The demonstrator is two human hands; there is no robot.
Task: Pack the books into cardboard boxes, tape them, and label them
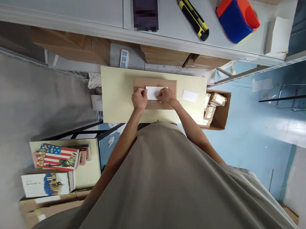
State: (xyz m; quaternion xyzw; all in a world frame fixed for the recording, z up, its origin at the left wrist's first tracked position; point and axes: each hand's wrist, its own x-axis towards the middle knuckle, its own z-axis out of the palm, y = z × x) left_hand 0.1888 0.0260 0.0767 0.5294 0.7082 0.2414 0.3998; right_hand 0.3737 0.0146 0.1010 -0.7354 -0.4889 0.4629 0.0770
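A brown cardboard box (155, 81) lies flat on the pale yellow table (116, 95) in front of me. Over its top is a white label (152, 91). My left hand (139, 99) pinches the label's left edge between thumb and fingers. On the label's right part, my right hand (166, 95) has its fingers curled together and gripping it near the edge. Whether the label is stuck to the box or just above it, I cannot tell. A second white label (190, 95) lies on the table to the right of the box.
An open carton (225, 113) with several small wrapped boxes stands right of the table. On the shelf above are a yellow-black utility knife (193, 16) and a red-blue tape dispenser (236, 18). A white power strip (124, 58) lies behind the table. Books (60, 157) sit at lower left.
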